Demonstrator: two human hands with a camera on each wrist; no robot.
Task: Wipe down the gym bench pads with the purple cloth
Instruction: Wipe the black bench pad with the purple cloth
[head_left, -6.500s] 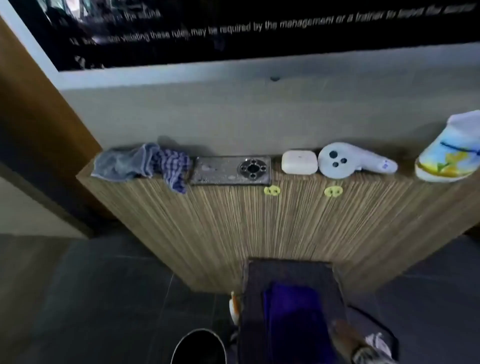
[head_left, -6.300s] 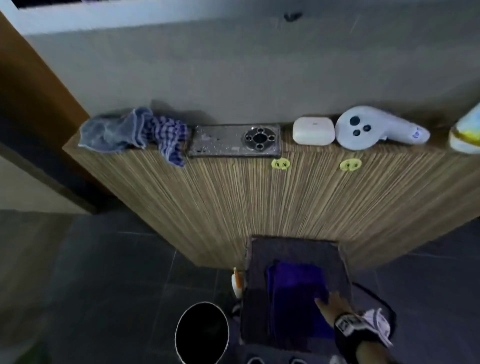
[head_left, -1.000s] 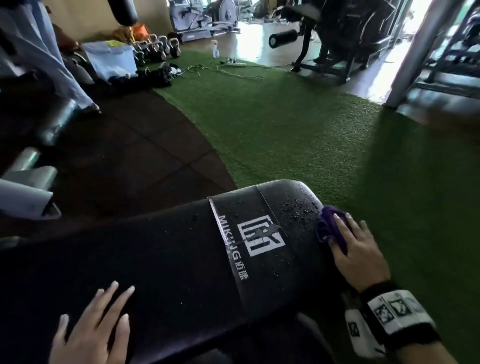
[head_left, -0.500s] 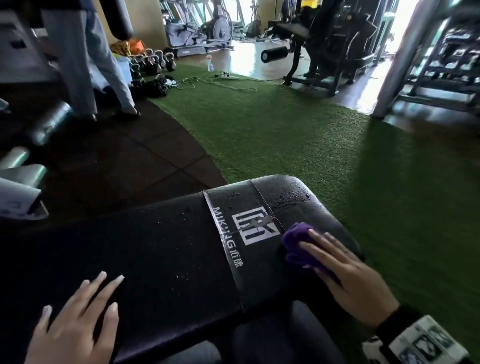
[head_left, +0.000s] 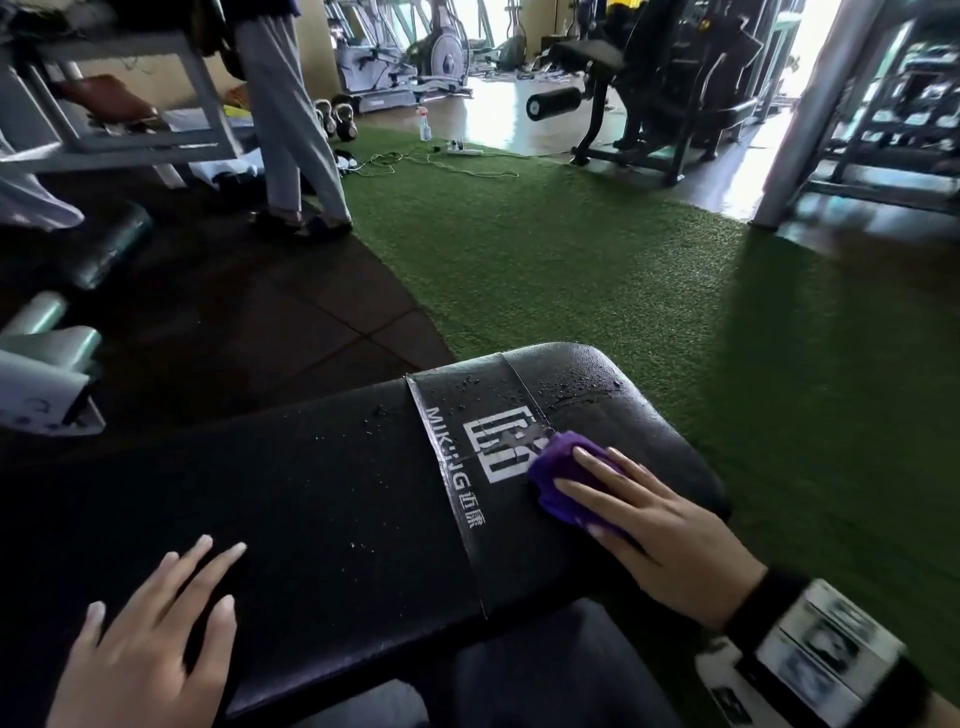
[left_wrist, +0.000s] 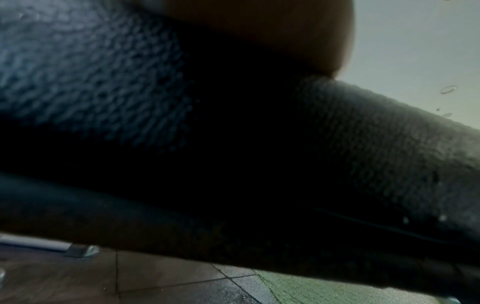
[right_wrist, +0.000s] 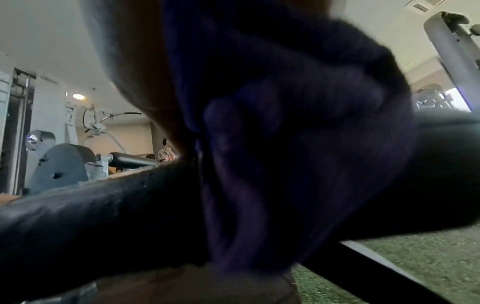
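Observation:
A black gym bench pad with a white logo and water drops near its far end fills the lower part of the head view. My right hand lies flat, fingers straight, pressing the bunched purple cloth onto the pad beside the logo. The cloth bulges dark and close in the right wrist view, on the pad. My left hand rests open on the pad's near left part, fingers spread. The left wrist view shows only the pad's textured surface close up.
Green turf spreads beyond the bench, dark rubber tiles to the left. A person's legs stand at the turf's far left edge. Kettlebells, cables, a spray bottle and black machines stand further back.
My right hand has slid the cloth from the pad's right edge leftward to the logo over the last second. The left hand stays flat on the pad. Earlier, the cloth lay on a stool by a wooden counter.

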